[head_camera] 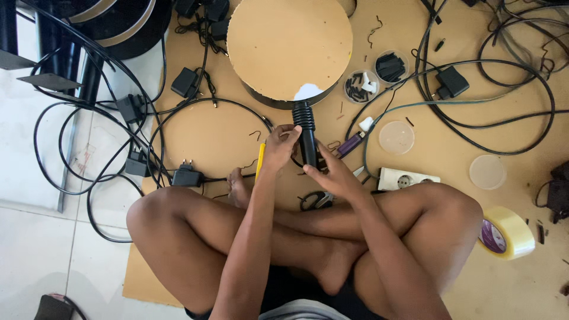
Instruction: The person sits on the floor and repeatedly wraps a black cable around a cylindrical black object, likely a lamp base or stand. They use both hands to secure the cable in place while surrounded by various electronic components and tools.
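I see my left hand (278, 145) and right hand (332, 175) both closed around the black ribbed tube (306, 133), held upright between them, its top just under the round board (289, 44) ahead.

Floor is pale white tile (35, 249) with thin grout lines, showing on the left side. Over it lies a big flat sheet of tan brown cardboard (510, 284) that covers most of the view, its edge cutting across the tiles at lower left. Top left there's dark black metal furniture legs (89, 71) standing on the tile. Light is soft and even, daylight-ish, with only faint shadows on the cardboard.
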